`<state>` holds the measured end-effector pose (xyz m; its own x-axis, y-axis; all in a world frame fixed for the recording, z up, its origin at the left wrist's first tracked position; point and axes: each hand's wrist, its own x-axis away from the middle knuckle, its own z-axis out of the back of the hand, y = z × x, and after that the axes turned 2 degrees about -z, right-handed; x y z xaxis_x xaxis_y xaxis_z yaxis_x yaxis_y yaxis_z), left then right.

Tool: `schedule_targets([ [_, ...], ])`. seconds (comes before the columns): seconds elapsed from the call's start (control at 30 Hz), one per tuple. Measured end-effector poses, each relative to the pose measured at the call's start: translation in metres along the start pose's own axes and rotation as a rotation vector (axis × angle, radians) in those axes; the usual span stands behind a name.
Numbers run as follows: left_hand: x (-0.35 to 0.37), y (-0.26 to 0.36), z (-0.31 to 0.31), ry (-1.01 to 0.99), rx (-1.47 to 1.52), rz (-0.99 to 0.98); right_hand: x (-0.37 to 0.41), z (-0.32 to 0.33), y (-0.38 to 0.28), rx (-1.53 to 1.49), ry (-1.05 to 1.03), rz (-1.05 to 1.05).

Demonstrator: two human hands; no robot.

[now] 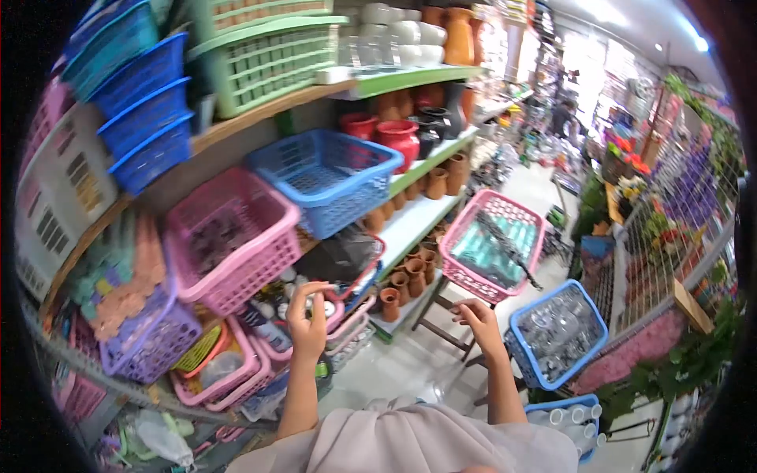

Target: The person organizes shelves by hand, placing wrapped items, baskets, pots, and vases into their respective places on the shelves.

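Note:
My left hand (308,315) is raised in front of the lower shelf, its fingers apart and nothing between them. Behind it are pink baskets of small items and a black plastic bag (341,258). My right hand (478,322) hangs in the air with loosely curled, parted fingers and holds nothing. Just beyond it, a pink basket (459,281) with teal wrapped items stands on a dark stool (432,325). To the right of that hand is a blue basket (516,340) filled with clear glassy items.
Shelves on the left carry a blue basket (319,206), a pink basket (260,272), red pots (397,143) and brown clay pots (415,277). A wire rack with artificial flowers (694,185) stands at the right. White cylinders (569,426) sit in a blue basket at the lower right.

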<state>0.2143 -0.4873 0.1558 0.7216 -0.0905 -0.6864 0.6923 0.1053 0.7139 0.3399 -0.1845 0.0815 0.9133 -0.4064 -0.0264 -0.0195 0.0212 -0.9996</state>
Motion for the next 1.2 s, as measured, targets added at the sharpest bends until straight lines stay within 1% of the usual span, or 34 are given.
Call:
schedule_targets([
  [0.07,-0.004,-0.006,-0.051,-0.153,0.052,0.031,-0.009,0.031,0.012,-0.019,0.031,0.007],
  [0.13,-0.003,-0.009,-0.105,-0.236,0.174,0.074,-0.015,0.057,0.02,0.019,0.087,0.042],
  [0.2,0.0,-0.012,-0.152,-0.34,0.224,0.091,-0.017,0.083,0.025,0.167,0.171,0.027],
  [0.23,0.007,-0.021,-0.175,-0.409,0.36,0.282,-0.016,0.095,0.021,0.322,0.223,0.039],
  [0.27,0.009,-0.032,-0.195,-0.48,0.248,0.156,-0.019,0.111,0.029,0.348,0.247,0.019],
  [0.33,0.015,-0.039,-0.231,-0.574,0.349,0.208,-0.024,0.134,0.034,0.413,0.341,0.055],
  [0.37,0.018,-0.049,-0.246,-0.652,0.337,0.304,-0.029,0.145,0.038,0.414,0.354,0.052],
  [0.4,0.024,-0.063,-0.265,-0.642,0.389,0.275,-0.034,0.155,0.043,0.472,0.417,0.051],
  [0.43,0.024,-0.067,-0.278,-0.653,0.368,0.235,-0.039,0.163,0.047,0.528,0.479,0.048],
  [0.47,0.024,-0.072,-0.289,-0.665,0.347,0.195,-0.045,0.169,0.05,0.523,0.49,0.041],
  [0.53,0.019,-0.076,-0.309,-0.686,0.353,0.221,-0.06,0.179,0.053,0.805,0.568,0.177],
  [0.57,0.015,-0.079,-0.318,-0.691,0.358,0.247,-0.07,0.184,0.055,0.844,0.566,0.206],
  [0.6,0.012,-0.087,-0.328,-0.702,0.36,0.246,-0.08,0.187,0.059,0.842,0.575,0.2],
  [0.7,-0.001,-0.11,-0.357,-0.742,0.314,0.282,-0.113,0.196,0.076,1.082,0.61,0.157],
  [0.73,-0.003,-0.119,-0.365,-0.753,0.315,0.286,-0.119,0.198,0.083,1.081,0.615,0.146],
  [0.8,-0.014,-0.141,-0.387,-0.765,0.307,0.301,-0.138,0.2,0.091,1.176,0.564,-0.031],
  [0.87,-0.025,-0.158,-0.407,-0.797,0.318,0.286,-0.152,0.201,0.099,1.219,0.576,-0.045],
  [0.93,-0.033,-0.171,-0.427,-0.866,0.194,0.303,-0.163,0.198,0.099,1.324,0.593,-0.063],
  [0.97,-0.036,-0.177,-0.438,-0.882,0.202,0.297,-0.169,0.198,0.106,1.358,0.624,-0.054],
  [1.07,-0.038,-0.195,-0.471,-1.023,0.187,0.3,-0.185,0.203,0.128,1.301,0.656,-0.149],
  [1.1,-0.039,-0.198,-0.48,-1.041,0.191,0.286,-0.182,0.203,0.118,1.189,0.632,-0.164],
  [1.13,-0.04,-0.2,-0.488,-1.065,0.198,0.286,-0.181,0.204,0.111,1.186,0.647,-0.187],
  [1.2,-0.042,-0.206,-0.509,-1.115,0.114,0.286,-0.177,0.209,0.104,0.728,0.699,-0.251],
])
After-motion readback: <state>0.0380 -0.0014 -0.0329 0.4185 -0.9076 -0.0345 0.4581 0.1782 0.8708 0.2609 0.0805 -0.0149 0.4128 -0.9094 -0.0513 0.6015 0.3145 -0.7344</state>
